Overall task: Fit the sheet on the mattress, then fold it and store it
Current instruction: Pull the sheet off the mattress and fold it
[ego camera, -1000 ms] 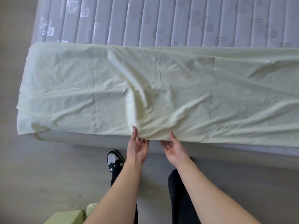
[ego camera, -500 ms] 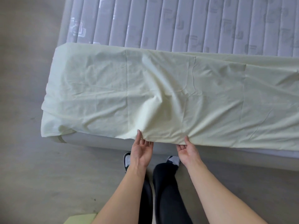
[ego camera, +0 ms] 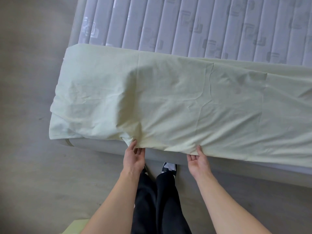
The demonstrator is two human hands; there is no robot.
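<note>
A pale yellow-green sheet, folded into a long band, lies across the near edge of the grey quilted mattress. Its left end hangs slightly over the mattress corner. My left hand pinches the sheet's near hem, thumb on top and fingers underneath. My right hand pinches the same hem about a forearm's length to the right, palm up under the cloth. Between the two hands the hem is lifted and puckered.
The grey side of the bed base runs below the sheet. Grey floor lies to the left and around my legs and shoes. A pale green object shows at the bottom edge.
My hands have spread apart along the hem, the right one sliding further right. The view has shifted so the bed's left end sits more toward the middle.
</note>
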